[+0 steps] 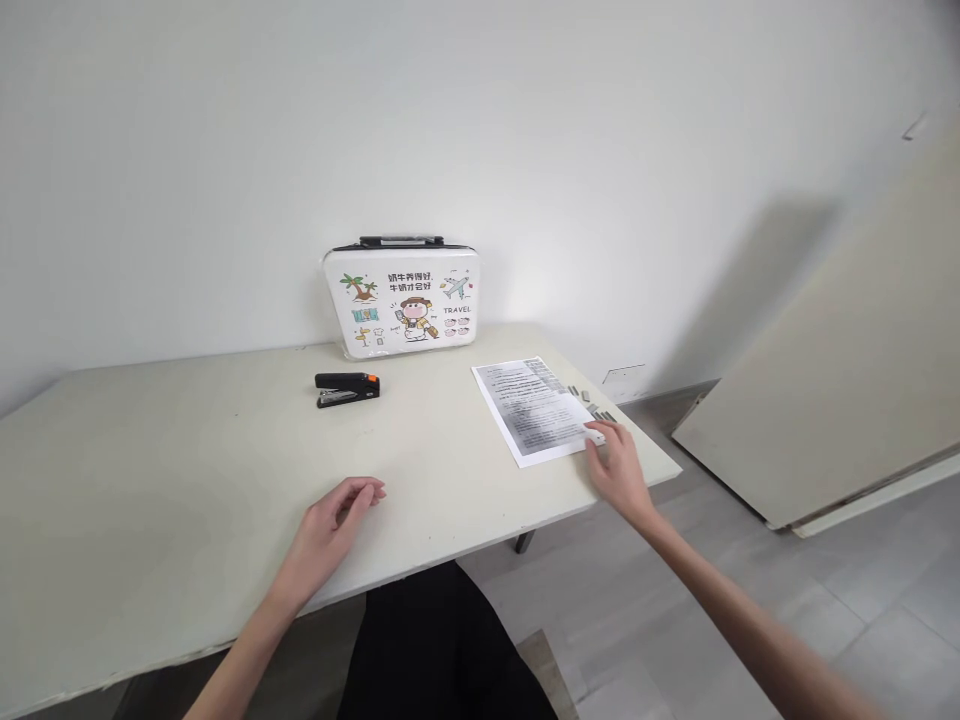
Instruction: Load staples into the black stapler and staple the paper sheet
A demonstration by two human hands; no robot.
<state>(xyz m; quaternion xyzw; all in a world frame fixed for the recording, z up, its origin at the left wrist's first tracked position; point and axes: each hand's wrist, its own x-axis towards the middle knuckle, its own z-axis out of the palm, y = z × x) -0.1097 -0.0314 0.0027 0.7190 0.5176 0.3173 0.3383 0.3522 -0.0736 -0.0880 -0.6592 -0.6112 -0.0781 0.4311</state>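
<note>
Since the right hand (pixel 616 470) rests open-fingered on the printed sheet (pixel 531 408), near corner: light, floppy, pinch an edge. Left hand (pixel 337 520), loosely curled, holds nothing.

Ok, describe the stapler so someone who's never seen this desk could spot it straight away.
Start at the pale table against the white wall, where a cartoon-printed case stands upright at the back. The stapler lies just in front of that case, slightly to its left, apart from both hands. It is the only dark thing on the tabletop: black with an orange end.
</note>
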